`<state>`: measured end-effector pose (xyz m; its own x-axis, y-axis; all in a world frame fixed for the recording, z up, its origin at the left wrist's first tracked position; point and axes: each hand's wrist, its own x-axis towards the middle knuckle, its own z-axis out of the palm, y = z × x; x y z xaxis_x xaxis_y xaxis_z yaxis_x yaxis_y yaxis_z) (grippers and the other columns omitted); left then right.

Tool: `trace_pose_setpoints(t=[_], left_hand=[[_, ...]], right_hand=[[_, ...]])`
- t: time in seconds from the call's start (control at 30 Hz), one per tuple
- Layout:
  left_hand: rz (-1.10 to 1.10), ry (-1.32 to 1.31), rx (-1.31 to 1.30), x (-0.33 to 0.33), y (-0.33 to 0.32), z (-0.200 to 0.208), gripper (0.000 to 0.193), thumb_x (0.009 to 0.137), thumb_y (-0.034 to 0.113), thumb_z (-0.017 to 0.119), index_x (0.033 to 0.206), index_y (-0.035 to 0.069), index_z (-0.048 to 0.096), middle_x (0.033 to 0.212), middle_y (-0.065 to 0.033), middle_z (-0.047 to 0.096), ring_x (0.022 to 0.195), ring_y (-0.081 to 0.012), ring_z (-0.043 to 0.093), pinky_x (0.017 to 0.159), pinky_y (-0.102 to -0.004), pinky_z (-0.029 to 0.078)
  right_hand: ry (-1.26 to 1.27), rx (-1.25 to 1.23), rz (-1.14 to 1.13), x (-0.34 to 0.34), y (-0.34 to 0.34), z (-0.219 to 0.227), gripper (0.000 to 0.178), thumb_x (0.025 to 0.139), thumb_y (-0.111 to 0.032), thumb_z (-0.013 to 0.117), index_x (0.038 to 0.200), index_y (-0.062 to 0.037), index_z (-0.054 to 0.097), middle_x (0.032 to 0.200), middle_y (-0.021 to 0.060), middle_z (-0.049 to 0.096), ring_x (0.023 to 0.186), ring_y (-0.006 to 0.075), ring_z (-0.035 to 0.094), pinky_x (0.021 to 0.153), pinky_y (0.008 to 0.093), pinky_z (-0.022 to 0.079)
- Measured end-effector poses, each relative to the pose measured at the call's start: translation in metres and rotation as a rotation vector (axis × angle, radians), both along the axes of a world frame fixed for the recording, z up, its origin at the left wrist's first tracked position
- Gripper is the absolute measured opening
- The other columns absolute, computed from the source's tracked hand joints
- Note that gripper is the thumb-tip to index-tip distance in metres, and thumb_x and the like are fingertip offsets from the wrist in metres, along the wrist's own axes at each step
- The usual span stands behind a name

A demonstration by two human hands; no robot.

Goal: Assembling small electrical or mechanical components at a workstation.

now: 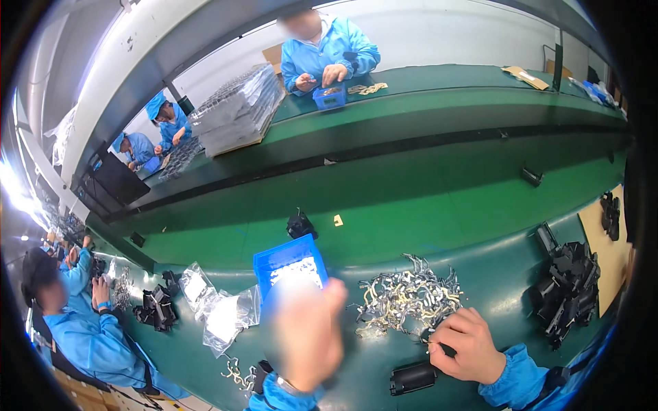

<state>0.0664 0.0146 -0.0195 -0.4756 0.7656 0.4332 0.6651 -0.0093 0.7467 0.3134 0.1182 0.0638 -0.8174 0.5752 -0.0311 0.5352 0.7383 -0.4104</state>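
Note:
My left hand (312, 342) is raised just in front of a blue bin (264, 264) that holds small white parts (298, 270). Motion and a pale blur smear its fingers, so their grip is hidden. My right hand (469, 348) has thumb and fingers pinched together at the near right edge of a heap of short wired pieces (411, 291) in black, white and yellowish colours. Something small and dark shows at its fingertips, too small to name. Just left of that hand, a black cylindrical housing (413, 378) lies on the green table.
Black housings (569, 294) are piled at right beside cardboard (617, 253). Clear plastic bags (226, 315) lie left of the bin. Beyond it runs a green belt (411, 185) with a few black parts. Co-workers in blue sit at left (89, 335) and across (329, 51).

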Motion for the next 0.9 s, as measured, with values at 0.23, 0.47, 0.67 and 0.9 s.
trace_pose_setpoints(t=[0.23,0.47,0.67,0.9], left_hand=[[-0.443,0.035,0.033,0.036,-0.002,0.010,0.021,0.087,0.028,0.083,0.105,0.020,0.076,0.116,0.0052,0.068,0.112,-0.0203,0.061,0.088,-0.0410,0.040],[-0.399,-0.221,-0.066,-0.029,-0.015,0.018,0.018,0.077,0.014,0.091,0.092,0.016,0.080,0.096,0.0011,0.074,0.100,-0.0259,0.065,0.089,-0.0394,0.045],[-0.451,-0.093,0.007,-0.072,0.003,0.044,0.037,0.070,0.024,0.096,0.101,0.014,0.079,0.104,-0.0035,0.072,0.099,-0.0273,0.065,0.088,-0.0386,0.045],[-0.924,0.123,-0.263,-0.095,0.016,0.044,0.056,0.072,0.043,0.093,0.117,0.016,0.074,0.111,-0.0022,0.067,0.101,-0.0236,0.063,0.087,-0.0365,0.043]], right_hand=[[0.075,0.080,0.129,-0.022,0.005,0.002,0.010,0.076,-0.014,0.080,0.080,-0.0133,0.070,0.094,-0.0002,0.069,0.079,0.0229,0.061,0.071,0.0385,0.045],[0.575,-0.930,-0.051,-0.070,-0.003,-0.036,0.012,0.096,-0.008,0.077,0.103,-0.0031,0.069,0.109,0.0107,0.078,0.102,0.0247,0.075,0.094,0.0385,0.058],[0.744,-0.963,0.050,-0.094,0.021,-0.039,0.018,0.091,0.004,0.079,0.109,0.0014,0.076,0.103,0.0132,0.080,0.097,0.0235,0.077,0.088,0.0346,0.060],[0.819,-0.790,0.068,-0.093,0.044,-0.017,0.011,0.087,0.004,0.083,0.098,0.0018,0.081,0.100,0.0158,0.081,0.093,0.0265,0.078,0.086,0.0377,0.061]])
